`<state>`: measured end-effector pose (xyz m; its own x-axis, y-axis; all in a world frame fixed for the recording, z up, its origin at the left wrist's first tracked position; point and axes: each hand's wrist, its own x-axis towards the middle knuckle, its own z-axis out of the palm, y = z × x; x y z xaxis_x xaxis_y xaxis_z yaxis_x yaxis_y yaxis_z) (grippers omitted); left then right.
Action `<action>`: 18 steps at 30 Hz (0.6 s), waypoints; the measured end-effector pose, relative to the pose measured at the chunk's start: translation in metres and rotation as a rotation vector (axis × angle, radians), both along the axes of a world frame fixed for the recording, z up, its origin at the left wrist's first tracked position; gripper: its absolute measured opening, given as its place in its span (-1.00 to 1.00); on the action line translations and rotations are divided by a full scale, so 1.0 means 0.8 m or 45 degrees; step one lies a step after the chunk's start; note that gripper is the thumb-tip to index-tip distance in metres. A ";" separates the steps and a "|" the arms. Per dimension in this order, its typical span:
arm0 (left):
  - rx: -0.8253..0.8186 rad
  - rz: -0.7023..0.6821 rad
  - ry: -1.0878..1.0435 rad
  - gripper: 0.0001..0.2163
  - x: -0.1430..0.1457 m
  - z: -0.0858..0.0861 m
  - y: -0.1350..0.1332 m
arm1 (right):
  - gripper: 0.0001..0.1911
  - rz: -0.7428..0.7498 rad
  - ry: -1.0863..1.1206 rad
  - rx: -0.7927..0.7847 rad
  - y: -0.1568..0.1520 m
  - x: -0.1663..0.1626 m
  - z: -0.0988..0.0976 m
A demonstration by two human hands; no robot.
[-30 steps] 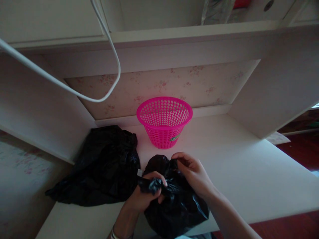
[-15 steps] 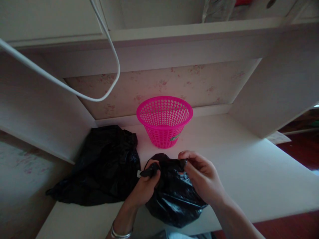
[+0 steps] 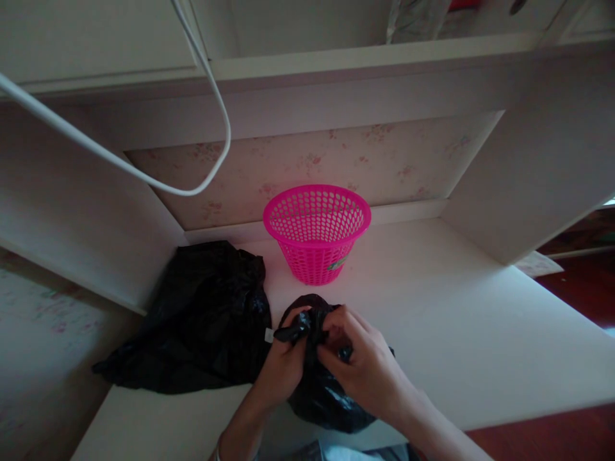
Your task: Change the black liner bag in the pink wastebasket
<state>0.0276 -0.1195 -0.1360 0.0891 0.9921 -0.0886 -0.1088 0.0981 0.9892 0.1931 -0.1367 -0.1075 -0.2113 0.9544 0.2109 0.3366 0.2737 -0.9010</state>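
Observation:
A black plastic bag (image 3: pixel 331 403), shiny and bunched at its top, rests on the white surface close to me. My left hand (image 3: pixel 288 358) is closed around its gathered neck, and a twisted end of plastic pokes out past the thumb. Bent over the same top, my right hand (image 3: pixel 355 352) pinches part of the black plastic between thumb and fingers. Its fingertips are close to the left hand. Just behind the bag stands a bright pink mesh basket (image 3: pixel 314 262), upright, with a green label on its side.
Another black plastic bag (image 3: pixel 206 326) lies spread at the left, against the side panel. A white cable (image 3: pixel 158 186) loops down at the upper left. White side panels and a shelf (image 3: pixel 375 61) frame the white tabletop (image 3: pixel 461 314). Reddish floor shows at the right.
My right hand has moved left, bringing its pinched plastic in against the bag's neck beside my left hand. The left hand keeps its hold; the basket stays put.

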 end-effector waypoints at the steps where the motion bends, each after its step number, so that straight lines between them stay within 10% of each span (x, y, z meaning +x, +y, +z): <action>1: 0.039 0.000 0.041 -0.72 -0.001 -0.001 0.000 | -0.76 -0.008 -0.114 0.076 0.000 0.001 -0.001; 7: 0.370 -0.150 0.253 -0.65 -0.010 0.000 -0.001 | -0.14 -0.093 -0.533 0.597 0.012 0.014 -0.001; 12: 0.643 -0.319 0.337 -0.58 -0.010 0.004 -0.001 | -0.48 0.286 -0.436 0.623 0.029 0.019 -0.010; 18: 0.649 -0.293 0.480 -0.41 -0.015 0.003 -0.010 | -0.51 0.071 -0.518 0.715 0.028 0.010 -0.030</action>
